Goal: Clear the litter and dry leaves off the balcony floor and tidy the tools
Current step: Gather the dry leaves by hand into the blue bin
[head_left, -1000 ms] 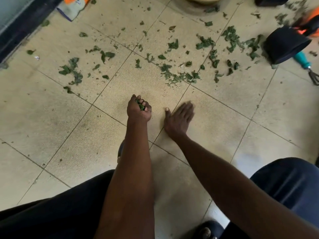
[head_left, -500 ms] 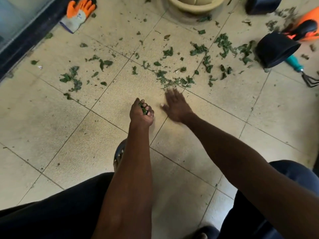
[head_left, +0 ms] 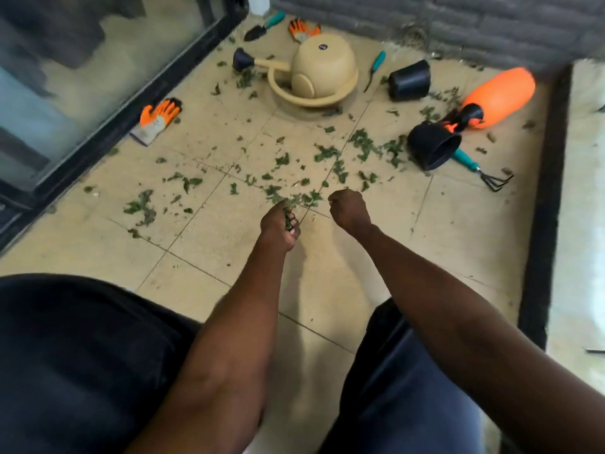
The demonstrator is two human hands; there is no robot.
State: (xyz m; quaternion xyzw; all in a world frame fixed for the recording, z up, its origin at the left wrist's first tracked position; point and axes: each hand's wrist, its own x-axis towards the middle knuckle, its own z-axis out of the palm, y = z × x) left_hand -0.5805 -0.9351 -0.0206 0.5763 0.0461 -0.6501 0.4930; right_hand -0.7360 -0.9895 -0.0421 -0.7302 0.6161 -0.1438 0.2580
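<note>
Green-brown dry leaves [head_left: 327, 153] lie scattered over the beige tiled floor [head_left: 209, 244], with a small heap [head_left: 294, 198] just ahead of my hands. My left hand [head_left: 278, 226] grips a bunch of leaves, which show between its curled fingers. My right hand [head_left: 349, 209] is closed in a fist at the heap's right edge, fingertips tucked under and hidden. Tools lie about: a teal hand rake [head_left: 481, 172], a teal trowel [head_left: 263, 26], a thin teal tool [head_left: 376, 68] and two orange gloves [head_left: 158, 121] [head_left: 302, 29].
A beige watering can [head_left: 322, 65] lies tipped in a beige saucer [head_left: 284, 93]. Two black pots [head_left: 411, 80] [head_left: 430, 149] lie on their sides beside an orange sprayer [head_left: 497, 96]. A glass sliding door [head_left: 108, 132] bounds the left, a black kerb [head_left: 543, 191] the right. My knees fill the foreground.
My right hand went from flat on the tiles to reaching forward and now is curled into a fist at the leaf heap. My view lifted, showing the far tools and wall.
</note>
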